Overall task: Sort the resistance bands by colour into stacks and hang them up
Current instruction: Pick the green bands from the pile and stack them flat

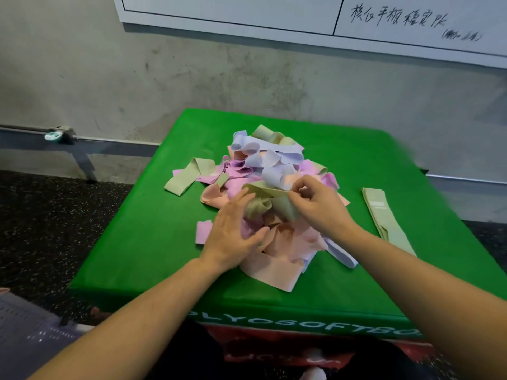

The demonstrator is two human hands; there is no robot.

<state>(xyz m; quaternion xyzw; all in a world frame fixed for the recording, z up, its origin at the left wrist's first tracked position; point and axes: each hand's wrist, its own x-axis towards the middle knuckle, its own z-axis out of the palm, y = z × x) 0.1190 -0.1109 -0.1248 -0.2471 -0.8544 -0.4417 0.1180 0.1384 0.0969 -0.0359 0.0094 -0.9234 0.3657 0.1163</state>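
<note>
Bands lie in a tangled heap of peach, pink, lilac and sage green on the green box in front of me. Near the heap's middle my left hand rests on the heap with fingers straight, touching a green band. My right hand pinches that same green band between thumb and fingers. Off to the right, apart from the heap, a flat stack of green bands lies on the box. Further left, one green band trails out of the heap. Beyond the box, a grey wall carries a whiteboard
</note>
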